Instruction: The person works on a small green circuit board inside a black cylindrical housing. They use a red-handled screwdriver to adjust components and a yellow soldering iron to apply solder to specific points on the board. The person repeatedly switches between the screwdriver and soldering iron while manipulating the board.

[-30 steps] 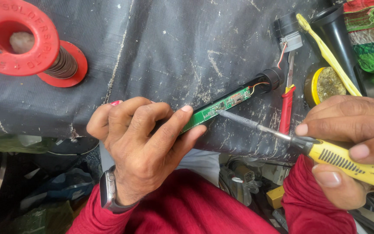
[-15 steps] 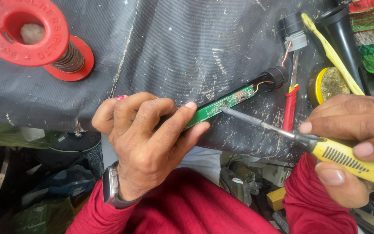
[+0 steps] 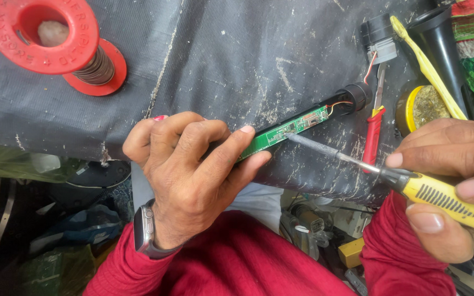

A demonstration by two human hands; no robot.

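Note:
My left hand [image 3: 190,167] pinches the near end of a narrow green circuit board [image 3: 289,129] that lies on a dark grey mat [image 3: 220,60]. The board's far end joins a black cylindrical part [image 3: 352,98] by thin red and yellow wires. My right hand [image 3: 448,181] grips a yellow-handled soldering iron [image 3: 445,194]; its grey metal tip [image 3: 303,140] touches the middle of the board. Both sleeves are red, and a watch sits on my left wrist.
A red spool of solder wire [image 3: 56,44] stands at the upper left. A red-handled tool [image 3: 373,137], a yellow tin [image 3: 418,107], a yellow strip and a black tube [image 3: 440,38] lie at the right. Clutter sits below the mat's near edge.
The view has shifted slightly. The iron's tip stays on the board, and both hands keep their grips.

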